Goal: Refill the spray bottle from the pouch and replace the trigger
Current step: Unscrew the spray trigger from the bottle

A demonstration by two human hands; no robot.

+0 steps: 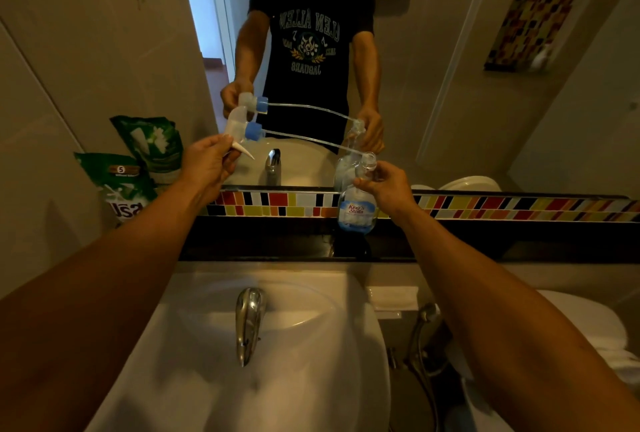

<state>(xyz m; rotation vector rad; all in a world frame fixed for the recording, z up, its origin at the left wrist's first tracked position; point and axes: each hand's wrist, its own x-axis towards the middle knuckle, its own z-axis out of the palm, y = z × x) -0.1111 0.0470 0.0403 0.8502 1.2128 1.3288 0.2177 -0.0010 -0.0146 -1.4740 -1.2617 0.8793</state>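
A clear spray bottle (pixel 357 211) with a blue and white label stands on the black ledge in front of the mirror. My right hand (pixel 388 185) grips its neck. My left hand (pixel 207 163) holds the white trigger head (pixel 239 126) with its blue collar out to the left. The trigger's long clear dip tube (pixel 311 141) runs across to the right, and its tip is at the bottle's open mouth. A green refill pouch (pixel 119 185) leans against the left wall on the ledge; the mirror shows its reflection.
A white washbasin (pixel 194 355) with a chrome tap (pixel 248 324) lies below my arms. A band of coloured tiles (pixel 519 209) runs under the mirror. A chrome hose fitting (pixel 420 338) and a white toilet (pixel 595 331) are at the right.
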